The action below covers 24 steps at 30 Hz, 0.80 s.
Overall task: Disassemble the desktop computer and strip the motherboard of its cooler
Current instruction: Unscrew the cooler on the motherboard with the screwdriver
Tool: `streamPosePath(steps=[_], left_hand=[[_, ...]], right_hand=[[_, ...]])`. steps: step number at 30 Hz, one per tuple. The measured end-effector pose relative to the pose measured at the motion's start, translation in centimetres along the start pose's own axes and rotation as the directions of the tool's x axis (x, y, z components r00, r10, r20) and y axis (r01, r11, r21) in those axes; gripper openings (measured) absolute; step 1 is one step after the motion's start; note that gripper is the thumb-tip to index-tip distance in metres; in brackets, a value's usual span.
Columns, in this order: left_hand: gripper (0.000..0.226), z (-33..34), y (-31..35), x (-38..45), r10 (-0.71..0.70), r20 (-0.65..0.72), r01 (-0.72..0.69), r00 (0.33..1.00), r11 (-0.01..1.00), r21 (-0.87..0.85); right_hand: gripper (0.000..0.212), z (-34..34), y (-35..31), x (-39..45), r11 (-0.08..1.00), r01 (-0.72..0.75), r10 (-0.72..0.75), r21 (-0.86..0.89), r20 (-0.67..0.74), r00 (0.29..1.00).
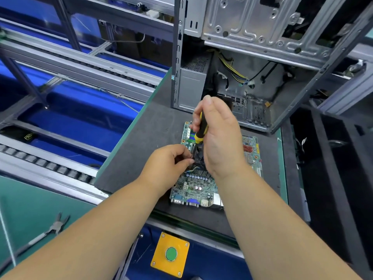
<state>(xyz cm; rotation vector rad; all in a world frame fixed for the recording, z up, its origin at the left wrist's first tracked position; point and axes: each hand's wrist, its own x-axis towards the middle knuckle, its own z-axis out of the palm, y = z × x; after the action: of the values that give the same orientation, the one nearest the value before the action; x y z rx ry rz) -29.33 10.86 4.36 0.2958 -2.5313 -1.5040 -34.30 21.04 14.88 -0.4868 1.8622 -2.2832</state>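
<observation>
1. The board (198, 185) was already out of the case (256, 63) and lay flat on the dark mat (145, 138) on the table (30, 203), just near of the case, so I judged the case strip-down largely done.
2. The cooler (198, 156) was not yet off: it sat on the middle of the board, mostly hidden under my hands, its thin wires running to the board at its near edge.
3. My right hand (220, 138) was wrapped around the yellow-and-black screwdriver (200, 128), held nearly upright, tip down at the cooler's left side. I could not see the tip or the screw it met.
4. My left hand (169, 160) was curled, fingertips pinching at the cooler's left edge beside the shaft; whether it held a wire, a screw or the cooler frame I could not tell.
5. What I reckoned was left: loosen the cooler's remaining fasteners, unplug its wires, lift it clear.
6. The case stood open toward me at the far side of the mat. Inside, a grey power supply (191, 85) sat at the left, loose yellow and black cables (238, 74) hung in the middle, and the board's place was bare metal.
7. Pliers (54, 227) lay near left on the green table.
</observation>
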Motion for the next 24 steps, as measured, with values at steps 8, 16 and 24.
streamPosePath(steps=[8, 16, 24], left_hand=[[0.012, -0.4, 0.7, -0.2, 0.029, 0.006, -0.029, 1.0, 0.999, -0.017], [0.029, -2.4, 4.5, 0.5, 0.1, 0.144, -0.026, 0.985, 0.897, -0.441], [0.014, -1.6, 3.6, 0.5, 0.202, -0.015, -0.199, 0.979, 0.945, -0.26]], right_hand=[[0.021, 0.3, 0.1, 1.1, 0.987, -0.03, -0.001, 0.16, 0.191, 0.982], [0.023, -0.8, -0.8, 2.3, 0.996, -0.08, 0.056, 0.049, 0.37, 0.927], [0.02, 0.0, -1.2, 1.6, 0.946, -0.006, 0.096, -0.325, 0.262, 0.96]])
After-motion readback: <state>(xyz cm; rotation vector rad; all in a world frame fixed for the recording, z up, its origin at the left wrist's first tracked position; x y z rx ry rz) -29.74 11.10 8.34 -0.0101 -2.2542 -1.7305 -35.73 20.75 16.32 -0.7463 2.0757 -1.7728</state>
